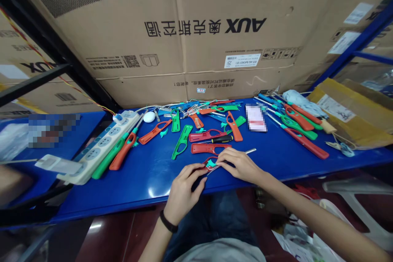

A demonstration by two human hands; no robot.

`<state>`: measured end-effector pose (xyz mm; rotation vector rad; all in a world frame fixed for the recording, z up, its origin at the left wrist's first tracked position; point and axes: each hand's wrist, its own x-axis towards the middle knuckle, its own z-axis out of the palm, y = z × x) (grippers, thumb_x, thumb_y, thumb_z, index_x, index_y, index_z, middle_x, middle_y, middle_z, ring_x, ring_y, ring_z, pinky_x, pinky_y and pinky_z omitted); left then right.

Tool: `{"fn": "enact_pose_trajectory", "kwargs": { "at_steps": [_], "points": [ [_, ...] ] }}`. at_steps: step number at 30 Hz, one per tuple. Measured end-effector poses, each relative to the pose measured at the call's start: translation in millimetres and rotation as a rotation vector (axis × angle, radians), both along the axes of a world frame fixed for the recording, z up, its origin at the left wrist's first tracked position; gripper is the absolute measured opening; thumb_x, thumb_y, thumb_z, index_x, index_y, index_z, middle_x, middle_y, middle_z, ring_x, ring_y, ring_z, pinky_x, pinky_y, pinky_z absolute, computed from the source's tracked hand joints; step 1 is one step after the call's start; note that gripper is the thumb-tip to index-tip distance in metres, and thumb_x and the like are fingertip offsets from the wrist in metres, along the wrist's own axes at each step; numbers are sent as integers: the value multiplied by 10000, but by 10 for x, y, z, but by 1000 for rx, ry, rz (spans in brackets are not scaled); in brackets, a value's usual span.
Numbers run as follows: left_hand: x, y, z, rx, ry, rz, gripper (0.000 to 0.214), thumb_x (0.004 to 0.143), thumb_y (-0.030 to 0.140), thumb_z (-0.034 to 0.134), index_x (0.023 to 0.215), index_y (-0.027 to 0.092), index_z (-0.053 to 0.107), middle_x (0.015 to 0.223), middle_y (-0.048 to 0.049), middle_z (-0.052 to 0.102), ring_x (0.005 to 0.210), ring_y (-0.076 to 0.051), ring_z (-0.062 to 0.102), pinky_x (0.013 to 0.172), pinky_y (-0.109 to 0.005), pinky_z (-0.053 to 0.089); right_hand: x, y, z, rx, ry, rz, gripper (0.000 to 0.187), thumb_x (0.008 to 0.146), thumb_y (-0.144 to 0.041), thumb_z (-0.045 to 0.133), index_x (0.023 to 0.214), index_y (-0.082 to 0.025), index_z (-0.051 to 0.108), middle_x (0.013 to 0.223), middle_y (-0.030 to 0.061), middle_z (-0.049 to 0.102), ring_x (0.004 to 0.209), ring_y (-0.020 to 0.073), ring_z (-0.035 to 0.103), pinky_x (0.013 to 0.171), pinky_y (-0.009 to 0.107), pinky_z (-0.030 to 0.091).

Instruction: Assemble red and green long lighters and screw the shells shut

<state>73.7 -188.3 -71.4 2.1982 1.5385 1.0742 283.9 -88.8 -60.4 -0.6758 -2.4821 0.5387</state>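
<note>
Red lighter casing (210, 163) — left hand (184, 193), right hand (238, 165) pinching

Your left hand (186, 192) and right hand (238, 166) grip a red lighter shell (206, 160) with a green insert (211, 164) at the near side of a blue table (123, 201). Other lighter shells (181, 141) and a screwdriver (219, 139) lie just beyond, a power strip (104, 147) lies left, and an AUX carton (196, 37) stands far.

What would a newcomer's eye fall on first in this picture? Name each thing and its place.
The blue workbench grabs attention first, strewn with red, orange and green lighter casings across its middle. Behind it rises an AUX cardboard carton, upside down. At the near edge, the left hand and right hand pinch a red lighter casing.
</note>
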Motion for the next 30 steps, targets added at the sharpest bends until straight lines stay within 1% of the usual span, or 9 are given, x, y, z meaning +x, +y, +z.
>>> {"fn": "enact_pose_trajectory", "kwargs": {
  "at_steps": [6,11,18,21,26,28,30],
  "points": [
    [-5,-1,-1,-7,-3,-5,227,878,193,549,1069,252,657,1095,-58,650,1027,-200,615,876,-347,530,0,-46,-42,84,-4,-26,160,945,-236,472,904,-195,622,893,52,679,878,164,623,780,287,513],
    [-7,5,-9,-11,6,-7,230,881,188,547,1076,252,650,1099,-56,648,1026,-196,610,888,-348,522,-5,-60,-39,155,-27,-15,187,955,-228,445,918,-187,623,895,63,683,869,176,622,752,294,516],
    [-24,-4,6,-1,11,-4,220,880,203,543,1059,253,661,1087,-57,650,1007,-198,623,868,-343,534,-29,-106,-29,200,-19,-22,167,939,-201,472,907,-171,633,874,59,691,846,175,615,742,288,513],
    [-37,-3,11,-24,24,-6,233,878,203,547,1074,258,660,1099,-51,645,1017,-194,621,874,-333,534,-42,-95,30,222,-72,10,174,934,-195,480,900,-157,646,870,67,692,835,180,615,755,291,508],
    [-42,-2,-5,-19,22,-12,240,884,199,539,1088,257,653,1108,-54,637,1029,-194,610,886,-336,526,-86,4,220,246,-363,124,180,911,-165,508,878,-160,685,828,70,700,811,198,630,726,300,499],
    [-40,-7,-9,-17,12,-11,235,885,192,537,1080,253,652,1106,-53,635,1026,-193,607,882,-334,526,-106,34,287,215,-422,114,161,897,-180,537,921,-166,696,844,67,708,825,204,639,738,305,502],
    [-39,-15,-12,-22,4,-14,229,885,183,536,1072,249,651,1106,-52,632,1027,-189,604,883,-331,522,-118,36,323,165,-420,76,187,898,-227,549,1009,-171,688,890,65,714,841,203,649,749,308,513]
  ]
}}
